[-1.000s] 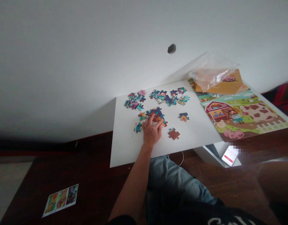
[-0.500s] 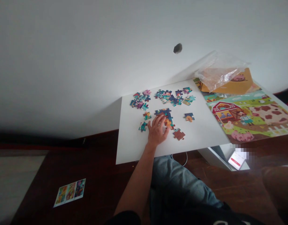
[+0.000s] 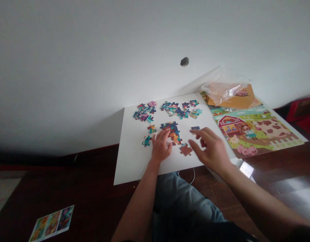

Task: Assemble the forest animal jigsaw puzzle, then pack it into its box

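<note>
My left hand (image 3: pixel 161 146) lies with fingers spread on the left part of a joined puzzle section (image 3: pixel 175 134), dark blue with brown and orange, and hides some of it. Over the right side of the table my right hand (image 3: pixel 210 148) hovers, thumb and fingers apart, nothing between them. Just past its fingertips lies a dark blue puzzle piece (image 3: pixel 195 128), partly covered by the hand. A brown puzzle piece (image 3: pixel 186 150) rests left of my right thumb. Beside my left fingers are a yellow-striped piece (image 3: pixel 152 129) and a teal piece (image 3: pixel 146 141).
Loose puzzle pieces (image 3: pixel 145 112) and another cluster (image 3: pixel 181 109) lie at the back of the white table (image 3: pixel 129 164). On the right are a farm picture (image 3: pixel 253 134) and a clear plastic bag (image 3: pixel 223 88). A picture sheet (image 3: pixel 52 222) lies on the floor.
My right hand has come into view from the right and reached over the table beside the dark blue piece. My left hand stays on the joined section. The view has shifted slightly.
</note>
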Available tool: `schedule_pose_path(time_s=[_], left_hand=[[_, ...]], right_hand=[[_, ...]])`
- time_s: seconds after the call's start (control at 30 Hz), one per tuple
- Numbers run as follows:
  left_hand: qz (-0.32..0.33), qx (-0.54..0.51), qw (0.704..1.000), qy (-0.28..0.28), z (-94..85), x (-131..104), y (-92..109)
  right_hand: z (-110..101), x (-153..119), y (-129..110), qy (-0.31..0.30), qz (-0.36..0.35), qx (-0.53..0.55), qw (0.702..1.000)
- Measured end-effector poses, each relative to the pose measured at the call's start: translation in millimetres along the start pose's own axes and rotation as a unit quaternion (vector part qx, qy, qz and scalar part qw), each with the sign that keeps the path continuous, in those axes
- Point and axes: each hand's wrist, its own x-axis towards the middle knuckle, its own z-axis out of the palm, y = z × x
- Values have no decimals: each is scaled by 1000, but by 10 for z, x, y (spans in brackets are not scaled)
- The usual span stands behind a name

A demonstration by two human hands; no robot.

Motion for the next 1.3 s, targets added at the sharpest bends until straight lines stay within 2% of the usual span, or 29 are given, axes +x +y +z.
schedule_pose_path(time_s=[0.13,0.23,0.37,0.5,0.6,0.7,0.8,0.9,1.0,1.13,1.3], left_hand=[[-2,-11,1000,3,-10,-2,-19],[3,-14,1000,2,-28,-2,-21],[7,-9,1000,3,-43,9,-17],[13,-34,999,9,-52,13,-32],[33,-85,995,35,-44,6,-66],[66,-137,987,58,-21,-9,-99],[84,-146,985,47,1,-28,-113],[72,-146,985,53,-2,-39,-121],[37,-166,981,90,-14,-28,-136],[-34,-159,976,143,6,-2,-147],[-67,-145,974,160,11,-9,-104]], right_hand=[[331,-106,29,-42,66,-137,987],[475,-192,170,-46,60,-152,985],[408,-205,343,-43,59,-127,989],[256,-47,317,-106,120,-4,987],[218,134,194,-164,63,79,981],[320,282,120,-192,-25,98,976],[524,342,178,-170,-88,83,978],[691,328,300,-104,-123,20,987],[743,306,372,-64,-119,-38,990],[745,316,386,-48,-105,-71,991],[792,322,424,-8,-88,-83,993]])
